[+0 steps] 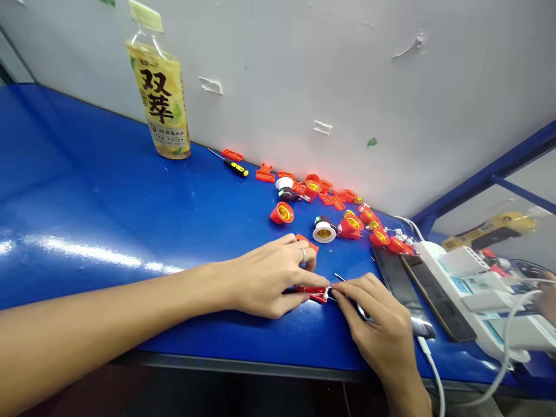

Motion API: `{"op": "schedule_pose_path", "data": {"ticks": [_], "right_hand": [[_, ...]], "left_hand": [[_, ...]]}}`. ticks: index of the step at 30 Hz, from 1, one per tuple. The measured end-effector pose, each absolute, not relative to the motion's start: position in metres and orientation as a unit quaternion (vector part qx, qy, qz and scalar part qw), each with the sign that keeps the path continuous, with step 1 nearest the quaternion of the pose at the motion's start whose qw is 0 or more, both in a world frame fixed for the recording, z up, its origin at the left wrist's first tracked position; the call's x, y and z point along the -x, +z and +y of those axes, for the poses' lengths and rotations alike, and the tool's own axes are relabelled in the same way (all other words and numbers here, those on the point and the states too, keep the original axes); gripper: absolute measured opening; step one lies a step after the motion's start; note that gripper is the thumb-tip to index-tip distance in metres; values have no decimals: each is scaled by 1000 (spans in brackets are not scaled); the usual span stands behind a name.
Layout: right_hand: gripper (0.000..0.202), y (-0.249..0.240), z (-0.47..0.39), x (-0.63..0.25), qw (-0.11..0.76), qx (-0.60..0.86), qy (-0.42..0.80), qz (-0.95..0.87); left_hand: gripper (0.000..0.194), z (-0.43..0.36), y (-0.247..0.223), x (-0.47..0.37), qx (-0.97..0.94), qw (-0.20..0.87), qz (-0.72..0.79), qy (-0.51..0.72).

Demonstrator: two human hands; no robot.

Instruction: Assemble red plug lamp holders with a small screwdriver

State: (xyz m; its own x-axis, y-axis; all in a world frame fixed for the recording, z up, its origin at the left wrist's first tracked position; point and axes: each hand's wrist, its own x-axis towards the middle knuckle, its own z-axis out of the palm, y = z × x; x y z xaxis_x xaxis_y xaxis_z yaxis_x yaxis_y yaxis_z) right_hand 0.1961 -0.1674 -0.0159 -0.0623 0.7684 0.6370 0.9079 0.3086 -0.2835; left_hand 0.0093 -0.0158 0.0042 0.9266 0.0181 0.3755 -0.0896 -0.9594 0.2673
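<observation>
My left hand, with a ring on one finger, reaches in from the left and pinches a red plastic part with a small white piece at its right end. My right hand is closed, thumb and index finger pressed together at that white end, on something small and dark that I cannot make out. A thin metal tip sticks out above its fingers. Another red piece lies partly hidden behind my left hand. A red socket with a gold thread and a white-rimmed socket lie beyond my hands.
Several red parts and sockets run along the wall. A screwdriver lies near a drink bottle. Two phones, a white power strip with adapters and white cables are at the right, where another person's hand shows.
</observation>
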Motion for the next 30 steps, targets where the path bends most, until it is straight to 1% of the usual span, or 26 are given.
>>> {"op": "schedule_pose_path", "data": {"ticks": [8, 12, 16, 19, 24, 30], "right_hand": [[21, -14, -168, -196, 353, 565, -110, -737], [18, -13, -168, -196, 348, 571, -105, -736], [11, -13, -168, -197, 335, 611, -59, -715], [12, -13, -168, -197, 331, 629, -23, -703], [15, -13, -168, -196, 353, 622, -12, -698], [15, -13, -168, -195, 383, 604, -25, -698]], "left_hand": [[22, -15, 4, -9, -973, 135, -17, 188], [26, -15, 3, -10, -972, 125, -26, 197], [24, -14, 1, -10, -970, 127, -36, 202], [24, -13, 0, -11, -970, 130, -37, 201], [22, -14, 4, -9, -967, 135, -32, 216], [20, -11, 4, -8, -967, 151, -32, 202]]}}
